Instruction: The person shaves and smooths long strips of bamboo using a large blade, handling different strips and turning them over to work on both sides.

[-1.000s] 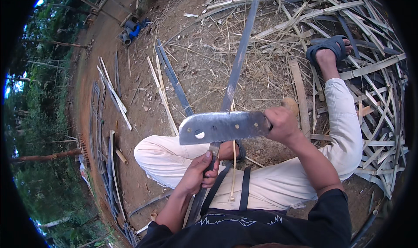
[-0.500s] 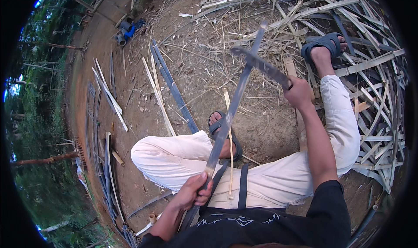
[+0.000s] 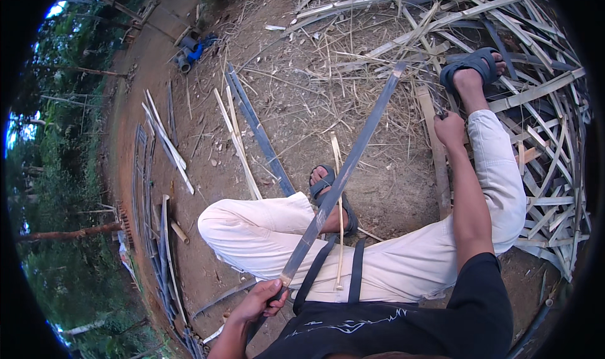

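Note:
My left hand (image 3: 261,301), at the lower left by my hip, is closed around the near end of a long, dark bamboo strip (image 3: 343,179). The strip slants up and away to the right over my lap, its pale cut end in the air. Near my right knee, my right hand (image 3: 450,130) grips a machete (image 3: 440,111) by its handle. Its dark blade shows only edge-on, apart from the strip. Across my trousers lies a thin pale bamboo sliver (image 3: 341,214), with two dark straps beside it.
A heap of split bamboo (image 3: 548,170) spreads along the right and far right. A flat board (image 3: 435,157) lies beside my right leg. Dark bamboo (image 3: 258,129) and pale strips (image 3: 236,141) rest on the dirt beyond my left knee. Pipe-like pieces (image 3: 184,61) lie farther off.
The machete has come away from the bamboo strip, down and to the right, and its blade has turned edge-on. My left hand has shifted slightly left and down, still holding the strip.

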{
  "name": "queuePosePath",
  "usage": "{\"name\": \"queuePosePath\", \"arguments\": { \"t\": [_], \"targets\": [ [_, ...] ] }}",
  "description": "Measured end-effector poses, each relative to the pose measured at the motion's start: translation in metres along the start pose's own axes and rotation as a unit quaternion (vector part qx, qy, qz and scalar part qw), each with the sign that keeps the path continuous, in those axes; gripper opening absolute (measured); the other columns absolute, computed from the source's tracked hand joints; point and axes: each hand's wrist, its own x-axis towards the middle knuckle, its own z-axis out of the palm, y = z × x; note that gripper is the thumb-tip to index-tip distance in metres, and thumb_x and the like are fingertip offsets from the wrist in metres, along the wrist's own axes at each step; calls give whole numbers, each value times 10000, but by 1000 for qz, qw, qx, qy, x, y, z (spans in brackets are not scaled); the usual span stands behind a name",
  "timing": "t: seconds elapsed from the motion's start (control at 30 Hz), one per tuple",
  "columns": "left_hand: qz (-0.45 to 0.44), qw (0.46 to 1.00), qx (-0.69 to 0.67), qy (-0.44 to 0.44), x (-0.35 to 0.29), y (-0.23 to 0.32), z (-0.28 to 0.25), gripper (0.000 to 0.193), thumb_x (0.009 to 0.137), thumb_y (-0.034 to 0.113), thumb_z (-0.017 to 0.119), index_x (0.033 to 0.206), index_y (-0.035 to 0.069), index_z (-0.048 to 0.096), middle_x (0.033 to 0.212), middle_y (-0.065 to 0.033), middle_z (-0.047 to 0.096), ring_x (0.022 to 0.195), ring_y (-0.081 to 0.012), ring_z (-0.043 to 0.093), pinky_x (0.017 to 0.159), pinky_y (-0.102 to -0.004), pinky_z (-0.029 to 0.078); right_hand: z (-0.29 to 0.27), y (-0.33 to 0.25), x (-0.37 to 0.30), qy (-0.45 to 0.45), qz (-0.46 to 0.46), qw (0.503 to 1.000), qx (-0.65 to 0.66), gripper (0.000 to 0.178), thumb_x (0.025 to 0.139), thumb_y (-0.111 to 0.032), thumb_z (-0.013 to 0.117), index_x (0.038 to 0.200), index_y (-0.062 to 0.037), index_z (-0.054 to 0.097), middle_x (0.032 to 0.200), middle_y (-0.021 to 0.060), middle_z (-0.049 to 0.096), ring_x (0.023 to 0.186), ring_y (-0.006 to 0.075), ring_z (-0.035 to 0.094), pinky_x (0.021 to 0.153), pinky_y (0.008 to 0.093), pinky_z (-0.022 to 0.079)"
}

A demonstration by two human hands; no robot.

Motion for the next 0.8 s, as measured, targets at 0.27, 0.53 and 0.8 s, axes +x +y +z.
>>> {"name": "queuePosePath", "arguments": {
  "t": [0.27,0.53,0.8],
  "targets": [
    [242,954,96,146,3,102,9,455,1068,455,386,880,65,529,620,30,409,440,-41,305,388,-214,244,45,-7,-41,-67,1,995,-76,340,779,-278,732,967,5,712,972,254,705,939,419,684,838,495,526],
    [525,836,61,148,-55,235,15,452,1053,493,400,914,78,513,600,38,416,388,-46,333,360,-212,273,57,-23,-67,-39,-115,984,-128,295,836,-238,738,998,2,683,1007,193,693,942,394,665,855,484,527],
    [693,719,-52,-14,11,286,62,430,1055,486,378,971,82,498,670,-4,462,457,-90,419,443,-248,375,-25,-173,-187,-339,-324,803,368,397,975,-255,625,1284,-8,590,1197,162,674,1126,228,636,991,381,480]
  ]
}}
